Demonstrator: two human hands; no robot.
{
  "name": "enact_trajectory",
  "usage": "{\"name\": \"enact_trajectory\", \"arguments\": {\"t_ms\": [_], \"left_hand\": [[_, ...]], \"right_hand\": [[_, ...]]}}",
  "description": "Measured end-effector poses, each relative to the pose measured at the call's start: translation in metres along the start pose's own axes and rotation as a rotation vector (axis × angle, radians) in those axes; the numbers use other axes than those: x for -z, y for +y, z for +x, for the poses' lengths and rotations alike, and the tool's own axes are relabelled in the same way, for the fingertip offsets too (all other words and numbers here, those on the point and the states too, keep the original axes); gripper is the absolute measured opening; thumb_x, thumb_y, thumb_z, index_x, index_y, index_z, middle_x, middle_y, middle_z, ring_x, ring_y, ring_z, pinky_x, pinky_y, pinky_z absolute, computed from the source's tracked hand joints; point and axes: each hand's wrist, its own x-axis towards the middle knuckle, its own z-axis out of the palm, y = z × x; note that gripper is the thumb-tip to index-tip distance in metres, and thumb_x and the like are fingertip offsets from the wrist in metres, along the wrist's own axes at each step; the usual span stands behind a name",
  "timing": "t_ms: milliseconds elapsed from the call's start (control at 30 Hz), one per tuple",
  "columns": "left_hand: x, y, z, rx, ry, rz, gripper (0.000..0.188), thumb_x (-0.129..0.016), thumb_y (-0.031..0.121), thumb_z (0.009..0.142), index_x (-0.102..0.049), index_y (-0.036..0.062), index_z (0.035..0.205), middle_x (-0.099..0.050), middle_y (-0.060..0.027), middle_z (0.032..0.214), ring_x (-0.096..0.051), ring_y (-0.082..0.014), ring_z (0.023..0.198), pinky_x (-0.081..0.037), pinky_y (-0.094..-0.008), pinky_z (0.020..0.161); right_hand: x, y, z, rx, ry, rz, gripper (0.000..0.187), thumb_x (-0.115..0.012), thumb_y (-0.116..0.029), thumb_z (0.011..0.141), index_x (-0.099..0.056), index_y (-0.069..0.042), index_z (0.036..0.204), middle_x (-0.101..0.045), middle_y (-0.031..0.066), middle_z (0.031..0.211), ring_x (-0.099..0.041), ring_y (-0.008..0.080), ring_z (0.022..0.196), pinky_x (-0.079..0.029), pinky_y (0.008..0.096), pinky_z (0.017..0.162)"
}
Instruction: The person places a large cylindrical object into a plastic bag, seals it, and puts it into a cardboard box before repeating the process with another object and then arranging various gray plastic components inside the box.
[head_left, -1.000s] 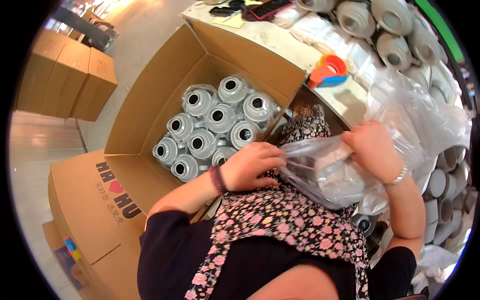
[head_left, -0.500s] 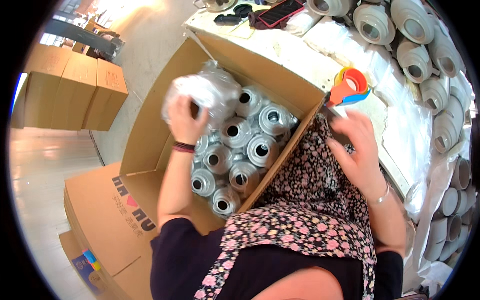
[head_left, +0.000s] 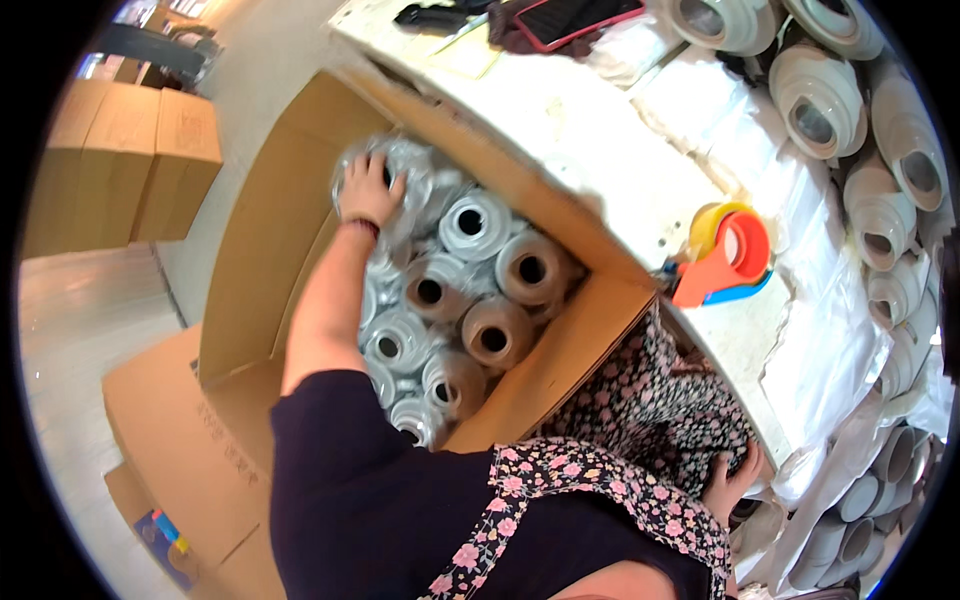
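Note:
An open cardboard box [head_left: 590, 335] stands before me, holding several grey, stepped round fittings [head_left: 430, 290] with dark central holes, wrapped in clear plastic film. At the box's far left corner, my left hand [head_left: 372, 190] is on another film-wrapped fitting [head_left: 410, 215], thumb and fingers spread around its hole. That fitting sits among the others, partly covered by my hand. Low on the right, my right hand [head_left: 735, 485] rests against the flowered apron [head_left: 650, 410] beside the table edge. Its fingers are apart and it holds nothing I can see; part of it is hidden.
A white table [head_left: 560, 130] adjoins the box, bearing a red, yellow and blue tape dispenser [head_left: 740, 250], a red-edged phone [head_left: 575, 20] and white plastic bags [head_left: 700, 120]. Grey fittings [head_left: 820, 100] are piled at right. Closed cartons [head_left: 120, 170] stand left; flattened cardboard [head_left: 190, 430] lies nearer.
My left hand has lowered the wrapped fitting into the box's far left corner. My right hand has dropped from near the tape dispenser to the apron. The view has shifted with my leaning.

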Motion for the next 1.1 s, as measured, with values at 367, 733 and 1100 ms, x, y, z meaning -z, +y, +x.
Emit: {"name": "enact_trajectory", "arguments": {"t_ms": [367,733,1100], "left_hand": [[-0.058,0.013,-0.004,0.054,-0.021,-0.137,0.047,-0.062,0.038,0.083,-0.055,0.0092,0.119,-0.049,-0.0191,0.126,-0.045,-0.0396,0.115,-0.039,-0.0474,0.098],[-0.131,0.018,0.007,0.021,-0.509,0.255,0.070,-0.042,0.059,0.090,-0.036,0.0144,0.143,-0.035,-0.0132,0.147,-0.035,-0.0369,0.132,-0.029,-0.0508,0.107],[0.027,0.102,-0.127,-0.021,-0.400,-1.092,0.049,-0.048,0.022,0.097,-0.036,-0.0037,0.137,-0.039,-0.0184,0.141,-0.042,-0.0276,0.127,-0.033,-0.0376,0.106]], "right_hand": [[-0.004,-0.009,0.004,-0.070,0.042,-0.091,0.055,-0.061,-0.025,0.080,-0.045,0.001,0.126,-0.041,0.0197,0.124,-0.042,0.0361,0.116,-0.032,0.0424,0.102],[0.019,-0.042,0.022,-0.110,0.107,0.025,0.055,-0.067,-0.036,0.078,-0.055,-0.007,0.123,-0.048,0.0218,0.127,-0.045,0.0375,0.119,-0.038,0.0453,0.099],[0.284,0.146,-0.014,-0.294,0.770,-0.177,0.043,-0.059,-0.011,0.075,-0.057,-0.013,0.118,-0.055,0.0127,0.123,-0.053,0.0326,0.111,-0.043,0.0441,0.094]]}}
